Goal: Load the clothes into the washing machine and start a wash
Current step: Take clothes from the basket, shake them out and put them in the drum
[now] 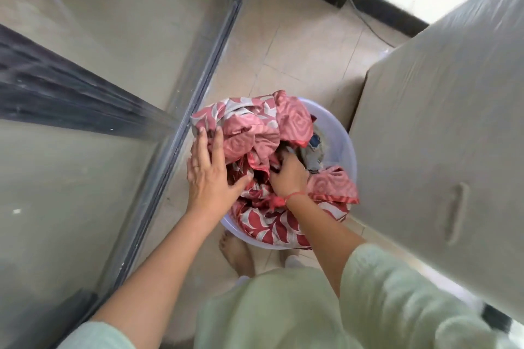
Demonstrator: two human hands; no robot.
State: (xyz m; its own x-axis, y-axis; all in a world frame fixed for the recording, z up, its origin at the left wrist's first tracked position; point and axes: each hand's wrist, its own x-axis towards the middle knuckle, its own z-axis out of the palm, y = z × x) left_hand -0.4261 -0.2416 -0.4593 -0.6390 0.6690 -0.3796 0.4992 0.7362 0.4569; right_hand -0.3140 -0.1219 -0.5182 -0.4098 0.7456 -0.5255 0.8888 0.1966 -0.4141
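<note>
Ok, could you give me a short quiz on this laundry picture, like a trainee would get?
1. True or false: the red floral cloth sits in a pale plastic basin on the tiled floor.
2. Which hand's fingers are buried in the pile? A: left. B: right.
3. Fill in: the right hand has a red ____ round its wrist.
Key: 1 true. 2 B; the left hand lies flat on the cloth. 3 thread.
</note>
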